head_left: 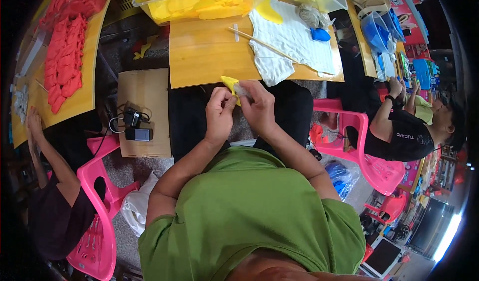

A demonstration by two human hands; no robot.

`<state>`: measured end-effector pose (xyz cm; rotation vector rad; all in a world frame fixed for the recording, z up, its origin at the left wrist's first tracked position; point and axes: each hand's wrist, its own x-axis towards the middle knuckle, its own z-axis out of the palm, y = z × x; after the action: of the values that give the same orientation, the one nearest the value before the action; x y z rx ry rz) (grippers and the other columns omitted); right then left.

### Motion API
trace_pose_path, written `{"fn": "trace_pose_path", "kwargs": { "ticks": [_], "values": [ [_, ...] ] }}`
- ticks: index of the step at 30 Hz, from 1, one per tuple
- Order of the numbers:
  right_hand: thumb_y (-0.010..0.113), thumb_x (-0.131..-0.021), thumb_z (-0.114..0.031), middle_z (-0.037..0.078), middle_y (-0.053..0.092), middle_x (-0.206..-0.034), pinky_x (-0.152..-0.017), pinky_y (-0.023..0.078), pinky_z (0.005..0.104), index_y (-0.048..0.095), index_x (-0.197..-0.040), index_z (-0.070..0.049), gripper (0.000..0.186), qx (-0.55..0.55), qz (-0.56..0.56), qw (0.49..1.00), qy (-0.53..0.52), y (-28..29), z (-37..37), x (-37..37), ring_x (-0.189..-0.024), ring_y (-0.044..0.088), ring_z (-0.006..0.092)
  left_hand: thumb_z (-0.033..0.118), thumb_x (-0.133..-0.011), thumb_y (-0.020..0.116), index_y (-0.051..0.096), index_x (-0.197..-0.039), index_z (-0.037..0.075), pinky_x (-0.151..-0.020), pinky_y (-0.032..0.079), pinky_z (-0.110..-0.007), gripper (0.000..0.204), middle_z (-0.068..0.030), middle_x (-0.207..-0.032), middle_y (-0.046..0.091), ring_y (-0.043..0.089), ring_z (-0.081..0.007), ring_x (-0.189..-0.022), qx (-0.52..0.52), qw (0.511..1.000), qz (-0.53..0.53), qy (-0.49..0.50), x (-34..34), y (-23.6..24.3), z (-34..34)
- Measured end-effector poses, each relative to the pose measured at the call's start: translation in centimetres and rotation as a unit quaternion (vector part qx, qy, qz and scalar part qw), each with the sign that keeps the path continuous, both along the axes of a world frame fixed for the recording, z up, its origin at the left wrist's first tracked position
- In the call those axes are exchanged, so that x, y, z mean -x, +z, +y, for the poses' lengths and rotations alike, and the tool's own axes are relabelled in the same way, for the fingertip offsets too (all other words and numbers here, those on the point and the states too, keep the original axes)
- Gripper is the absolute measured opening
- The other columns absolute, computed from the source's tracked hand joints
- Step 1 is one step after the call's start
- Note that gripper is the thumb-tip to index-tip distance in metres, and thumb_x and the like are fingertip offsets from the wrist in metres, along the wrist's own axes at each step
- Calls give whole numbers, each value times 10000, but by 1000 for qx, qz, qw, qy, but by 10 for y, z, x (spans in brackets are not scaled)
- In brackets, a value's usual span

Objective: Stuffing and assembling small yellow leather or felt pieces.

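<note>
Above my lap, just off the near edge of the wooden table (209, 56), my left hand (219, 112) pinches a small yellow fabric piece (229, 81). My right hand (259, 106) is closed against the same piece, its fingertips on a greyish-white tuft (241, 90) that looks like stuffing. How far the tuft goes into the fabric is hidden by my fingers. A white cloth (294, 41) lies on the table beyond my right hand, with a thin wooden stick (264, 45) across it. Farther back on the cloth are a yellow piece (270, 12) and a blue piece (320, 34).
A clear bin (199, 4) of yellow pieces stands at the table's back. At the left, a co-worker's hand (35, 124) is near rows of red stuffed pieces (65, 61). A cardboard box (144, 86) carries chargers. Another co-worker sits at the right on a pink chair (381, 173).
</note>
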<state>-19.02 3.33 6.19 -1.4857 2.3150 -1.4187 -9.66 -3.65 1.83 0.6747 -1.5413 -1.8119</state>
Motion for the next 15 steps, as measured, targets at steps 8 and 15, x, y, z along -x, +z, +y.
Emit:
{"fn": "trace_pose_path", "kwargs": {
  "ticks": [8, 15],
  "values": [
    [617, -700, 61, 182, 566, -987, -711, 488, 385, 568, -1027, -7, 338, 7, 70, 997, 3, 5, -2, -9, -858, 580, 354, 47, -874, 604, 547, -921, -1, -611, 429, -204, 89, -28, -781, 564, 507, -70, -658, -338, 931, 136, -11, 2, 7, -6],
    [608, -699, 31, 205, 533, -1138, -871, 427, 425, 482, -1203, 23, 519, -45, 103, 993, 45, 18, 1, -19, -1023, 498, 391, 65, -850, 633, 514, -1102, -22, -735, 523, -264, 292, -97, -971, 620, 619, -146, -838, -428, 893, 142, 10, 3, -4, -17]
  ]
}}
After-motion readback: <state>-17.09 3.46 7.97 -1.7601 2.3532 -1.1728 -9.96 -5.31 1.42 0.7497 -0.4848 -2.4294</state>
